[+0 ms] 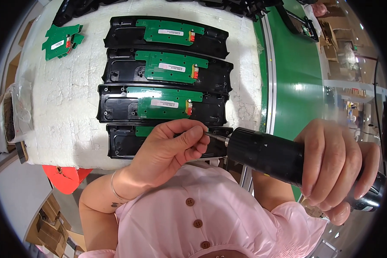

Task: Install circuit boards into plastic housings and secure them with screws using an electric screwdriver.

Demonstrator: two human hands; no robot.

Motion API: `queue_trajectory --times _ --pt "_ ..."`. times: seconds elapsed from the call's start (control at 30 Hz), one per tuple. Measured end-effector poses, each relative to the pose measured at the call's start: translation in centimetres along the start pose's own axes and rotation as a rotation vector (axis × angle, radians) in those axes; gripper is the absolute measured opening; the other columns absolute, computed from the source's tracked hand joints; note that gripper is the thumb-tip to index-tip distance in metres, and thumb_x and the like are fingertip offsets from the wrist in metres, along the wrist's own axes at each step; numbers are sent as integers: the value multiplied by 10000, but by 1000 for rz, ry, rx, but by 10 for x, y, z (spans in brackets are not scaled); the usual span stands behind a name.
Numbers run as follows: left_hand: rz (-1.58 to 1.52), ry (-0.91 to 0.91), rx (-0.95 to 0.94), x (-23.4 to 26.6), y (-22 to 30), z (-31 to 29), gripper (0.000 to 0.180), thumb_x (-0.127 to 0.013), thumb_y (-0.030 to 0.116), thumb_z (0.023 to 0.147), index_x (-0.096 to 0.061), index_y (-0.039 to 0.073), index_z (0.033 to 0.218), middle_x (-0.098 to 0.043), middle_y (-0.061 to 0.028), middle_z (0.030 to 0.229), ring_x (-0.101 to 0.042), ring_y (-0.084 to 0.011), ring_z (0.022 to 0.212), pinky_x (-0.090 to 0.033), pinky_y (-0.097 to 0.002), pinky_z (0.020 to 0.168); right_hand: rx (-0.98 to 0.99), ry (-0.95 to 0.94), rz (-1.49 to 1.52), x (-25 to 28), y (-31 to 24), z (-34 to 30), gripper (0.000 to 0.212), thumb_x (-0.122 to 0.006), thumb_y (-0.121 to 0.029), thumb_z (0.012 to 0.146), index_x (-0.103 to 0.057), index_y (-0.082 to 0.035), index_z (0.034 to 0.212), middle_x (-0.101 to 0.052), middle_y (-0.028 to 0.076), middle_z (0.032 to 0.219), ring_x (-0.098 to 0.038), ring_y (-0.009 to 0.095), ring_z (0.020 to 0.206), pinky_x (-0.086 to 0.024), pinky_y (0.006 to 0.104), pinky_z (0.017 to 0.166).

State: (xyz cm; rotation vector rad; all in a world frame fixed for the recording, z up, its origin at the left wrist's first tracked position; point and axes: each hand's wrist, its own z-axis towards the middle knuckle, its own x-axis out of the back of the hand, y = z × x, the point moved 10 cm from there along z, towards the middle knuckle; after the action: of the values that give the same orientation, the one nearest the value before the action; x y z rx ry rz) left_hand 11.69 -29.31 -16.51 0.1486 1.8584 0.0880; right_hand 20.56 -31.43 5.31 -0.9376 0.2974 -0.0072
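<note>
My right hand [335,161] is wrapped round a black electric screwdriver [262,152], held level with its bit pointing left. At the bit's tip, the thumb and fingertips of my left hand [170,142] are pinched together; what they hold is too small to make out. Beneath that hand lies the nearest black plastic housing [120,144], its green circuit board [145,131] mostly hidden. Three more black housings are lined up behind it, each bearing a green circuit board [135,103] with a white label and a red-and-white connector [189,108].
Loose green circuit boards [58,46] are stacked on the white foam worktop [64,112] at the far left. More black plastic parts [75,10] lie along the back edge. A green conveyor belt [294,86] runs at the right, carrying a black frame [294,21]. A clear plastic bag [19,107] sits at the left edge.
</note>
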Motion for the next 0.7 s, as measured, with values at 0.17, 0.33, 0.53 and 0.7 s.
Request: queue_trajectory --times 0.17,0.33,0.53,0.7 --pt "-107 -41 62 -18 -9 0 292 -444 170 918 -494 -36 1119 -590 -114 977 -592 -189 896 -485 -260 812 44 -34 -9 -1 8 -3 281 -673 -38 623 -466 -91 805 -543 -26 500 -546 68 445 -483 168 459" --pt "27 105 150 -7 -15 -6 418 -357 209 947 -342 -82 1246 -559 -166 1059 -559 -276 1007 -444 -312 911 -61 266 -303 31 57 -9 277 -459 -103 674 -416 -59 943 -399 -24 544 -372 100 449 -341 264 499" --pt "134 48 157 2 -13 -14 261 -370 183 942 -463 -8 1092 -595 -151 967 -603 -234 881 -496 -276 758 -138 291 -310 45 73 -14 274 -428 -92 655 -417 -47 925 -389 7 546 -360 107 438 -333 275 481" --pt "211 9 116 5 -5 -16 147 -446 162 920 -502 32 963 -596 -94 861 -601 -155 761 -492 -225 658 -149 304 -315 44 78 -13 278 -437 -88 650 -414 -44 923 -394 13 544 -359 111 442 -331 277 473"
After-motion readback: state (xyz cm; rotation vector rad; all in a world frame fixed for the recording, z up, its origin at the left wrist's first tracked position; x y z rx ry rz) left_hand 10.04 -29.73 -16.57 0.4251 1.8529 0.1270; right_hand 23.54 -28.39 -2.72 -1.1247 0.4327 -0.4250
